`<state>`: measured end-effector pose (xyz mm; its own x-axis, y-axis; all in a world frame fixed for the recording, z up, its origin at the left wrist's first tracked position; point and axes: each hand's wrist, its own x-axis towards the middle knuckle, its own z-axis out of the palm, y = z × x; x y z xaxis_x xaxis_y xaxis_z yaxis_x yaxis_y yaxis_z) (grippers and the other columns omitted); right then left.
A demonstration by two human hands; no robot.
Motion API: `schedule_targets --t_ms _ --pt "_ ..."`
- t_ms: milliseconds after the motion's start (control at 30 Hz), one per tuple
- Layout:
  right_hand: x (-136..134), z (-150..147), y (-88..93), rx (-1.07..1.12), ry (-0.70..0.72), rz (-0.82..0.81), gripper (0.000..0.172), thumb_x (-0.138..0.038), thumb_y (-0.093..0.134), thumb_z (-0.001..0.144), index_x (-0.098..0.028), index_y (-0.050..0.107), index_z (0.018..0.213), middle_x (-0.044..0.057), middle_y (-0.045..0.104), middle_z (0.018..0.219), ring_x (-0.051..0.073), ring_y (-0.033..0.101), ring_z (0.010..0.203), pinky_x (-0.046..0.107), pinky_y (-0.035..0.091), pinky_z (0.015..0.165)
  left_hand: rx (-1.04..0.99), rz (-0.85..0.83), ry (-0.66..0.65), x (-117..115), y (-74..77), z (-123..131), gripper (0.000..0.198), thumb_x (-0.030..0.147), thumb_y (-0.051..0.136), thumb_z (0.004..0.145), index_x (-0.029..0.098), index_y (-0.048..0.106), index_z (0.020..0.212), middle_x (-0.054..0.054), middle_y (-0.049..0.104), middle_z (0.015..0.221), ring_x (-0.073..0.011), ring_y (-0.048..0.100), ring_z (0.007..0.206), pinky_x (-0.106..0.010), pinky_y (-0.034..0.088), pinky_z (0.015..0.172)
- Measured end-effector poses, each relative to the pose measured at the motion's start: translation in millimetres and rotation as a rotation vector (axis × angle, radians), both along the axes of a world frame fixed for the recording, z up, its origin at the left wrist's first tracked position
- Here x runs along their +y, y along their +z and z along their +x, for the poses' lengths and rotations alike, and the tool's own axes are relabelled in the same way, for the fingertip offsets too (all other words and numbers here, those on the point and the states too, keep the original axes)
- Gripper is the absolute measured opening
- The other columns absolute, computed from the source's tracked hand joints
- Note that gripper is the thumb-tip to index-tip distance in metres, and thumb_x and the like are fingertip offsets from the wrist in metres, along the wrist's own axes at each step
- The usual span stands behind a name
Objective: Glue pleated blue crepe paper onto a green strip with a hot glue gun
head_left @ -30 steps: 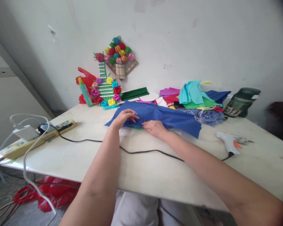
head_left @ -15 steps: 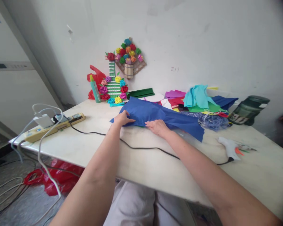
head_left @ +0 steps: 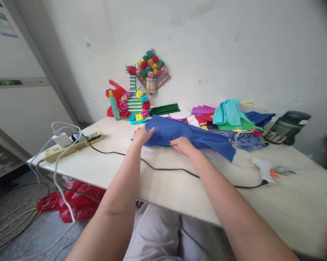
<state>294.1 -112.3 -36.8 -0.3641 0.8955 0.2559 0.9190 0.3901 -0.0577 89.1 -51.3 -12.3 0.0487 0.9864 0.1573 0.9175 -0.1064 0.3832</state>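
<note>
A blue sheet of crepe paper [head_left: 190,136] lies crumpled on the white table [head_left: 163,181]. My left hand [head_left: 141,135] grips its left end, fingers curled round the edge. My right hand [head_left: 183,145] rests flat on the sheet's near edge, pressing it down with fingers stretched out. A bit of green paper shows under the blue sheet between my hands.
A black cable [head_left: 169,169] runs from a power strip [head_left: 71,145] at the left to a white glue gun [head_left: 264,169] at the right. Paper-flower crafts [head_left: 137,103], a glue bottle [head_left: 114,106], coloured paper piles [head_left: 228,114], blue string [head_left: 243,139] and a dark green bottle [head_left: 287,123] sit along the wall.
My left hand has slid left to the sheet's end and closed on it. The view has turned a little to the left; my right hand has stayed on the near edge.
</note>
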Motion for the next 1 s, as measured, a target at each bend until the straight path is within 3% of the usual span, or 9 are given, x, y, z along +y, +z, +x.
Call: schedule_targets --t_ms 100,167,233,567,1000 --pt "0.5 0.3 -2.2 0.002 0.006 0.016 0.024 -0.017 0.053 0.081 -0.027 0.069 0.096 -0.002 0.064 0.107 0.018 0.061 0.100 0.030 0.049 0.086 0.039 -0.075 -0.039 -11.7 -18.5 28.0 0.081 0.067 0.021 0.078 0.010 0.029 0.136 -0.017 0.026 0.144 -0.0304 0.019 0.134 -0.046 0.013 0.108" --pt "0.4 0.6 -3.9 -0.012 0.004 0.019 0.024 -0.017 0.053 0.081 -0.026 0.069 0.098 -0.002 0.064 0.107 0.018 0.061 0.101 0.029 0.048 0.087 0.065 -0.106 0.001 -17.4 -32.2 39.9 0.091 0.070 0.021 0.075 0.006 0.018 0.140 -0.017 0.012 0.148 -0.0294 0.011 0.136 -0.048 0.007 0.109" --pt "0.2 0.6 -4.9 -0.022 -0.003 0.015 0.025 -0.018 0.053 0.082 -0.026 0.068 0.099 -0.001 0.065 0.107 0.018 0.060 0.101 0.029 0.047 0.088 0.078 -0.112 0.016 -20.7 -41.1 44.7 0.095 0.072 0.019 0.074 0.004 0.014 0.140 -0.016 0.008 0.148 -0.0287 0.007 0.136 -0.049 0.003 0.110" --pt "-0.4 0.1 -5.7 -0.004 -0.015 0.025 0.024 -0.020 0.053 0.082 -0.027 0.068 0.099 -0.002 0.065 0.107 0.017 0.060 0.102 0.028 0.047 0.088 0.113 -0.109 0.044 -27.5 -43.4 41.9 0.099 0.073 0.014 0.072 0.002 0.016 0.140 -0.017 0.009 0.147 -0.0289 0.004 0.136 -0.048 0.001 0.110" --pt "-4.9 -2.0 -2.9 -0.055 -0.048 -0.008 0.028 -0.020 0.049 0.084 -0.026 0.066 0.106 -0.001 0.063 0.111 0.017 0.059 0.104 0.027 0.045 0.089 0.224 -0.050 0.099 -30.5 -45.3 47.4 0.097 0.071 0.012 0.074 0.000 0.021 0.139 -0.018 0.016 0.146 -0.0303 0.011 0.136 -0.051 0.001 0.109"
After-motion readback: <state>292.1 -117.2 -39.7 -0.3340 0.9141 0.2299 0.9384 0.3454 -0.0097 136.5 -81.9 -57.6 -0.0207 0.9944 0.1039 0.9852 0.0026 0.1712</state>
